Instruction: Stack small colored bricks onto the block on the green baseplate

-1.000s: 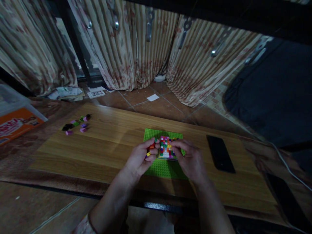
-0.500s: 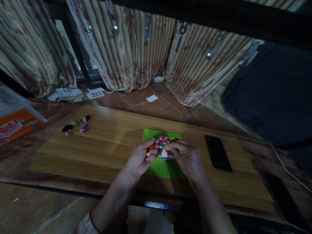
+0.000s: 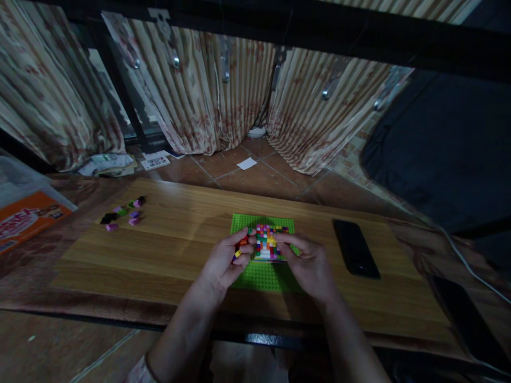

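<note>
A green baseplate (image 3: 263, 275) lies on a low wooden table (image 3: 175, 239). On it stands a square block of small multicoloured bricks (image 3: 268, 242). My left hand (image 3: 223, 261) is curled at the block's left edge and holds several small bricks, orange and yellow among them. My right hand (image 3: 309, 263) rests at the block's right side, its fingertips pinched together over the block's left part, close to my left thumb. What the right fingertips hold is too small to make out.
Several loose purple, green and black bricks (image 3: 122, 211) lie at the table's far left. A black phone (image 3: 355, 248) lies to the right of the baseplate. An orange box (image 3: 27, 218) sits at the left, striped curtains (image 3: 223, 85) hang behind, and a white cable (image 3: 467, 266) runs at the right.
My right fingertips have moved left across the brick block toward my left thumb. The camera has tilted slightly; my left hand stays in place.
</note>
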Tool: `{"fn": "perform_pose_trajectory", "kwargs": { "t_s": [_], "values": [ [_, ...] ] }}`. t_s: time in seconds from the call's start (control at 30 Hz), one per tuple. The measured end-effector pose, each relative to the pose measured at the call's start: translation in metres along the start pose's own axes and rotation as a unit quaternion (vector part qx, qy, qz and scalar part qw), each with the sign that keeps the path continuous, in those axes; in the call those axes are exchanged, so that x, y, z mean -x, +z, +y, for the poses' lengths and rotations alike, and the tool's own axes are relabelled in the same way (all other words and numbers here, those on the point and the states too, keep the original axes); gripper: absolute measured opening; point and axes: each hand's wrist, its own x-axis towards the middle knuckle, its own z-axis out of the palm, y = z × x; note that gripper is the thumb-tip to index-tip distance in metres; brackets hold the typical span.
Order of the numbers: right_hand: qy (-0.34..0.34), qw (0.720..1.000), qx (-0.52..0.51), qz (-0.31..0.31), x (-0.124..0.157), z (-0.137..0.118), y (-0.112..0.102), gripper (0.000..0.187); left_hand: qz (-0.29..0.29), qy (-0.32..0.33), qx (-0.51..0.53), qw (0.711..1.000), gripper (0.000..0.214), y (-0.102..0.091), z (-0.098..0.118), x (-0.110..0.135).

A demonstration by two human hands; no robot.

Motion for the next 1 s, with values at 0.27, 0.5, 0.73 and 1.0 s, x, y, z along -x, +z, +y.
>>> {"fn": "perform_pose_trajectory", "kwargs": {
  "t_s": [0.27, 0.5, 0.73, 1.0],
  "values": [
    [0.040, 0.976, -0.122, 0.176, -0.001, -0.001, -0.002, 0.013, -0.018, -0.015, -0.038, 0.999, 0.012, 0.003, 0.003, 0.009],
    [-0.036, 0.998, -0.053, -0.004, -0.003, -0.029, 0.014, 0.024, -0.045, -0.006, -0.105, 0.993, 0.008, 0.001, -0.001, 0.011],
    [-0.056, 0.997, -0.061, 0.009, -0.004, -0.031, 0.028, 0.019, -0.064, -0.006, -0.136, 0.989, 0.012, 0.002, 0.000, 0.014],
    [0.074, 0.965, -0.182, 0.174, -0.005, -0.015, 0.012, 0.010, -0.059, -0.036, -0.071, 0.995, 0.015, -0.001, 0.005, 0.009]
  ]
}}
